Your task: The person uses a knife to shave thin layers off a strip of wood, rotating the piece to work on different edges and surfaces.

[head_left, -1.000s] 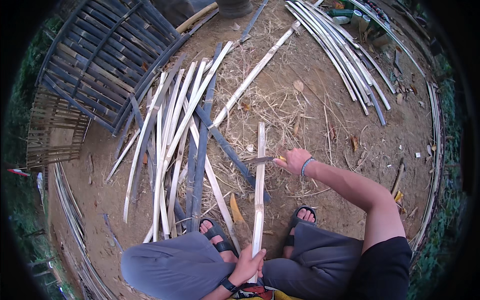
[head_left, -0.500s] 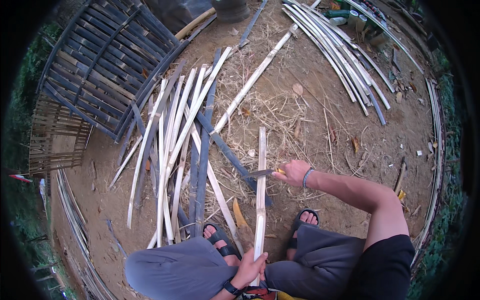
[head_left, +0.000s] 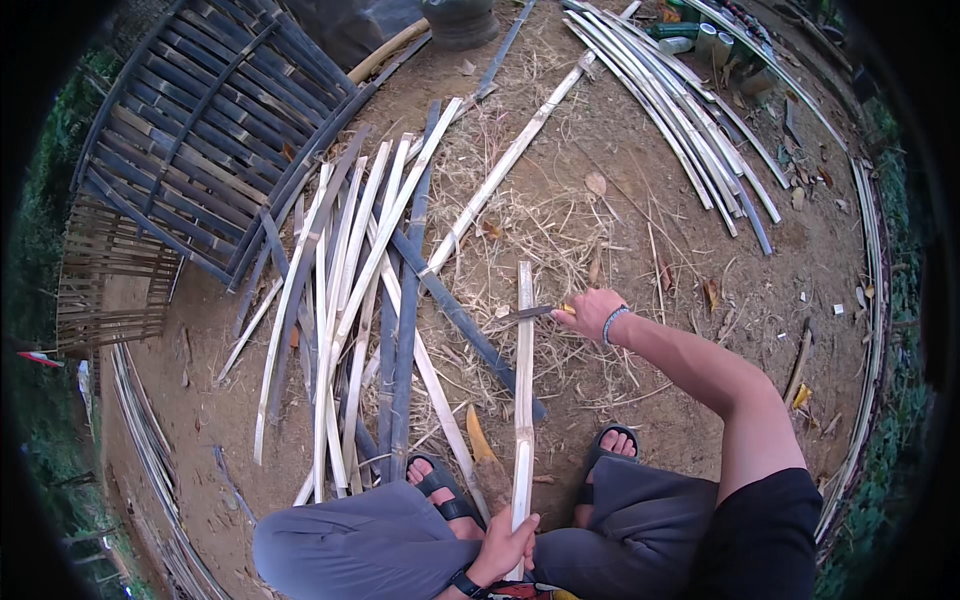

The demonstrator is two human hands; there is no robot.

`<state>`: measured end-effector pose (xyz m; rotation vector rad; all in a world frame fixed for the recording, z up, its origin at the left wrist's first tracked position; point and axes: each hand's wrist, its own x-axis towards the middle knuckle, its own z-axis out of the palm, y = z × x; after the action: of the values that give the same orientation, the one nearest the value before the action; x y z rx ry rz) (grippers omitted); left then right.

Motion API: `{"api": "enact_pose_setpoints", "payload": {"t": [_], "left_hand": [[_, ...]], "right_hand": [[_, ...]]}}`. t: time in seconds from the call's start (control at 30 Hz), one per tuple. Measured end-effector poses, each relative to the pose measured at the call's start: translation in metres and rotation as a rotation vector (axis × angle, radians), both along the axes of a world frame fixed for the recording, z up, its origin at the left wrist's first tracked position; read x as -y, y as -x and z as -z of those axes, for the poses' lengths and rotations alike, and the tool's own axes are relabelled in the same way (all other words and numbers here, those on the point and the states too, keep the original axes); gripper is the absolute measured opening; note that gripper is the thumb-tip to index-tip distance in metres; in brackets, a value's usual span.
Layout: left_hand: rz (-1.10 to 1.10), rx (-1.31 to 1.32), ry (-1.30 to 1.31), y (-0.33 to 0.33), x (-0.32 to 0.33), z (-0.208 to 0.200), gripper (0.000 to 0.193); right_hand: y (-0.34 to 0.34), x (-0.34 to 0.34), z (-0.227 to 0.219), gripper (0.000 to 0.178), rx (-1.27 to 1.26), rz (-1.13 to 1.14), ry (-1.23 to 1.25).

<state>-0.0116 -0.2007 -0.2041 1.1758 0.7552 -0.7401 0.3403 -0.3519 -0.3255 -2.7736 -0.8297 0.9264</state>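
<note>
My left hand [head_left: 507, 545] grips the near end of a pale bamboo strip [head_left: 523, 400] that runs away from me between my knees. My right hand [head_left: 590, 312] holds a knife [head_left: 530, 313] by its yellow handle, a bracelet on the wrist. The blade lies across the strip near its far end, touching it. My sandalled feet [head_left: 610, 445] rest on the dirt either side of the strip.
A pile of split bamboo strips [head_left: 360, 290] lies fanned out to the left. A woven bamboo panel [head_left: 190, 130] lies at upper left, long bamboo slats [head_left: 680, 110] at upper right. Shavings and dry leaves litter the dirt.
My right hand and the knife have shifted slightly along the strip. My left hand keeps its grip on the near end.
</note>
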Motion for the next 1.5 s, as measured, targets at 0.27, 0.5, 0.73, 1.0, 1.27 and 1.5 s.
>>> {"api": "enact_pose_setpoints", "payload": {"t": [0.27,0.5,0.73,1.0,1.27,1.5], "left_hand": [[0.012,-0.023,-0.017,0.000,-0.001,0.000,0.017],[-0.022,-0.047,0.000,-0.007,-0.001,-0.013,0.018],[-0.031,-0.065,0.032,-0.004,-0.002,-0.006,0.019],[-0.005,-0.045,0.030,-0.007,-0.001,-0.009,0.019],[0.015,-0.040,0.023,-0.007,0.000,-0.009,0.020],[0.008,-0.050,0.021,-0.005,-0.004,-0.011,0.020]], "right_hand": [[-0.001,0.004,0.012,0.062,0.017,0.003,-0.038],[-0.003,0.009,0.011,0.065,0.032,-0.170,-0.047],[-0.032,0.000,0.017,0.064,0.089,-0.044,0.030],[-0.046,-0.002,0.021,0.065,0.072,-0.001,0.103],[-0.046,0.004,0.028,0.064,0.064,0.006,0.087],[-0.039,-0.001,0.018,0.064,0.082,-0.109,0.053]]}}
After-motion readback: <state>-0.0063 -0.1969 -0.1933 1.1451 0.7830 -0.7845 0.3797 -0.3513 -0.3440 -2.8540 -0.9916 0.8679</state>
